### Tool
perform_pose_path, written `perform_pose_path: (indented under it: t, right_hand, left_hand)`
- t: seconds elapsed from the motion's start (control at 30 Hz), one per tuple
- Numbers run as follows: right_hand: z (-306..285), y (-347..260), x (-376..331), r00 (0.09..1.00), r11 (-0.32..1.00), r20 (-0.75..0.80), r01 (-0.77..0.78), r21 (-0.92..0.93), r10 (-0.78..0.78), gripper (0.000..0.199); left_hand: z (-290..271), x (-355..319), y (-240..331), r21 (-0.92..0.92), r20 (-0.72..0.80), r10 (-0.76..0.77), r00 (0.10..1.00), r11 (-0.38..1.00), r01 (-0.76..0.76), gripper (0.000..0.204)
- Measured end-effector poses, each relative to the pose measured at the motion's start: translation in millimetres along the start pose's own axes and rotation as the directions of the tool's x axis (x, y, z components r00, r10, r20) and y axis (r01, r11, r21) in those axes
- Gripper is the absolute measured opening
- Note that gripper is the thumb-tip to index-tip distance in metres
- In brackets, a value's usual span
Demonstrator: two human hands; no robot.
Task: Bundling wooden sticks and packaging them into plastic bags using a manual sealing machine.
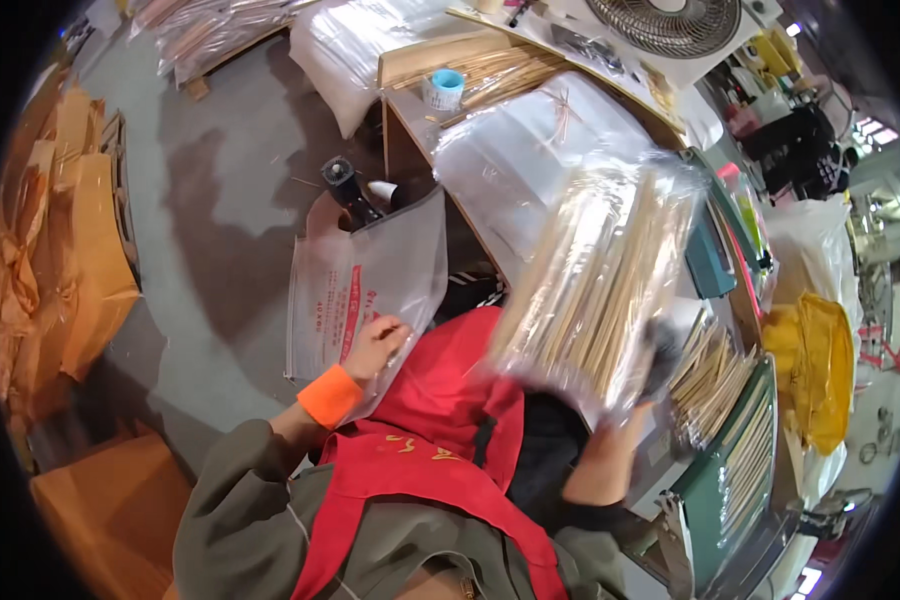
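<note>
My left hand (375,345), with an orange band at the wrist, has its fingers closed on the edge of a translucent plastic bag (325,275) with red print. The bag hangs at the left of my lap with its mouth at the far end. My right hand (660,350), in a dark glove and blurred, grips the right side of a clear plastic pack of thin wooden sticks (585,290). The pack is tilted over the table edge and my lap, smeared by motion. Its near end lies close to my red apron (450,375).
Loose sticks (710,385) and a green tray of sticks (745,480) lie at the right. Clear plastic sheets (500,150), a tape roll (444,88) and a fan (670,20) are on the tables beyond. Brown cardboard (100,260) stands at the left.
</note>
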State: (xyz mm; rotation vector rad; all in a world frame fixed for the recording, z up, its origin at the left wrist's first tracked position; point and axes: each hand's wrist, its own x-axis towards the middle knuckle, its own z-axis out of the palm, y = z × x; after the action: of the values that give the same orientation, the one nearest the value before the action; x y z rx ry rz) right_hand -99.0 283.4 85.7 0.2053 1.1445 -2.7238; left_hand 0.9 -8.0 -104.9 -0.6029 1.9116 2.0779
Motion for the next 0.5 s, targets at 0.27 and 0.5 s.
perform_pose_path:
  t: [0.27,0.5]
  right_hand:
    - [-10,168,-33,0.905,0.497,0.068,-0.167,-0.852,0.421,0.027]
    - [-66,202,9,0.570,0.577,-0.099,-0.814,0.064,0.816,0.037]
  left_hand:
    - [-118,-38,-70,-0.489,-0.274,-0.237,0.932,0.869,0.077,0.023]
    - [-101,-36,27,0.029,-0.439,0.220,0.871,0.973,-0.230,0.013]
